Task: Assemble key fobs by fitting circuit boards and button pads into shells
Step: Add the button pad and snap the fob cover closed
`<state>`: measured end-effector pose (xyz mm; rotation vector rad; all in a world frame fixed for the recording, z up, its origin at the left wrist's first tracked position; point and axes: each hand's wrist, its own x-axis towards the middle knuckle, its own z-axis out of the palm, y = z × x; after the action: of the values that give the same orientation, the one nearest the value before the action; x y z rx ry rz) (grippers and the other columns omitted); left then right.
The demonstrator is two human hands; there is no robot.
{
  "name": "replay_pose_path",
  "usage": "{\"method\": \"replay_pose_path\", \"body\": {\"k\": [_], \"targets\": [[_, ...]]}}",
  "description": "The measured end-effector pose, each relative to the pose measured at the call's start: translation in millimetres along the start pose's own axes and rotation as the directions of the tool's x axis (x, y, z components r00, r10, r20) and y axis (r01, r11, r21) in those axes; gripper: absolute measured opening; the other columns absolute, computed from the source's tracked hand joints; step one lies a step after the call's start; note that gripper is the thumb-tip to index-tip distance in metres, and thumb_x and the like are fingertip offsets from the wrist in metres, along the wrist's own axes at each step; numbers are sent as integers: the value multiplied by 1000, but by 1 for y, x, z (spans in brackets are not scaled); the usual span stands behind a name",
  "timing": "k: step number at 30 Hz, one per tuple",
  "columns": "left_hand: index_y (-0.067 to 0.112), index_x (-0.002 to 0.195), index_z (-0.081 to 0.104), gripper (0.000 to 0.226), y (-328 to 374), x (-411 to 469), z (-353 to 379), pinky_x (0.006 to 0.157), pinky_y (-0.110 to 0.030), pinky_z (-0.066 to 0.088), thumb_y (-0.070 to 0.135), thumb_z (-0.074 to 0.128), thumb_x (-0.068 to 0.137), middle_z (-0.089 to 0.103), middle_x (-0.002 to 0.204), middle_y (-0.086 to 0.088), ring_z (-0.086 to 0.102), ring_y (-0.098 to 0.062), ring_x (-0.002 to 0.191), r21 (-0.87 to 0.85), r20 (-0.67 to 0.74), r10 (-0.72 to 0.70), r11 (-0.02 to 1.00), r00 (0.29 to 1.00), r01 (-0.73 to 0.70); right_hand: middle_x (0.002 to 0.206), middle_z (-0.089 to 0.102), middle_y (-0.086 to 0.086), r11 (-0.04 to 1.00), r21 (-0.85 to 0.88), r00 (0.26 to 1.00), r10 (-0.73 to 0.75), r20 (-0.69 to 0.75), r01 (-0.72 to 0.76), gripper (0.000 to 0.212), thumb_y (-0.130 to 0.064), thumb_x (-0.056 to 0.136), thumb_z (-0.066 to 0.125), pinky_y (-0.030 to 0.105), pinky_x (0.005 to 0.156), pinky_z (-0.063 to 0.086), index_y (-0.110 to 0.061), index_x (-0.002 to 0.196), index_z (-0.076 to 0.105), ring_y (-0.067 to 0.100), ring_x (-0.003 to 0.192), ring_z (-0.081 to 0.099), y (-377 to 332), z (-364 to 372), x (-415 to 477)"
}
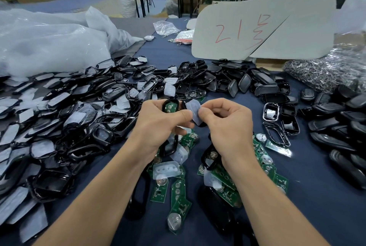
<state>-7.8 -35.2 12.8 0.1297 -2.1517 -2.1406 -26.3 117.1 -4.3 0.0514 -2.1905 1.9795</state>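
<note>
My left hand (158, 125) grips a black shell (170, 106) with a green circuit board seated in it, held above the table's middle. My right hand (225, 121) pinches a translucent white button pad (193, 110) that lies in a second black shell piece, right beside the first shell. The thumbs of both hands meet at the pad. Loose green circuit boards (178, 194) and button pads (166, 169) lie on the dark blue cloth under my forearms.
Heaps of black shells and white pads (65, 107) cover the left. More black shell halves (257, 83) pile at the back and right. A white board with red writing (257, 28), a bag of metal rings (326, 71) and clear plastic bags (49, 43) stand behind.
</note>
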Motion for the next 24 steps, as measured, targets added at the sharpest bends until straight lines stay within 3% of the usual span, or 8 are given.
{"method": "replay_pose_path", "body": {"k": [5,9,11,14,18,24], "targets": [[9,71,80,20,-3,2,0,51,-22,53,-6,76,83,74,70,-13,73,-20,60,1,-34,17,1000,999,-17,74,77,-4,999,-5,996,54,75,-54,9,-14,86,75,28,64,58,-22,82,77,16,69,73,-1,0,2],[16,72,82,20,-4,2,1,52,-22,54,3,79,86,76,72,-11,73,-18,62,-17,-23,20,1000,1000,-21,72,77,-3,999,7,994,52,91,-53,12,-12,89,73,28,59,57,-21,84,78,16,61,73,-3,1,1],[12,73,81,12,-5,3,3,49,-23,52,11,82,85,74,70,-13,72,-19,58,-30,-67,24,999,997,-26,70,76,-8,999,-40,998,8,62,-6,13,-14,88,75,25,57,57,-25,82,78,11,59,72,-3,1,0],[4,73,77,18,-11,5,7,43,-23,48,18,83,82,72,64,-16,68,-22,50,53,-172,61,997,983,-53,68,75,-12,997,-70,997,-16,72,21,14,-17,85,79,18,55,54,-28,77,77,5,59,71,-4,2,-2],[0,74,77,14,-13,7,6,42,-23,47,10,79,84,71,65,-23,66,-22,49,48,-205,71,997,976,-62,72,77,-8,997,-65,993,42,106,-36,10,-18,83,80,31,63,61,-27,81,77,11,64,74,-6,1,-4],[8,73,79,14,-14,7,8,44,-22,47,9,81,86,71,61,-13,67,-20,50,49,-189,99,995,977,-91,64,74,-5,999,-10,999,43,18,-43,21,-6,82,81,13,48,48,-24,74,77,7,51,68,-9,2,-4]]}}
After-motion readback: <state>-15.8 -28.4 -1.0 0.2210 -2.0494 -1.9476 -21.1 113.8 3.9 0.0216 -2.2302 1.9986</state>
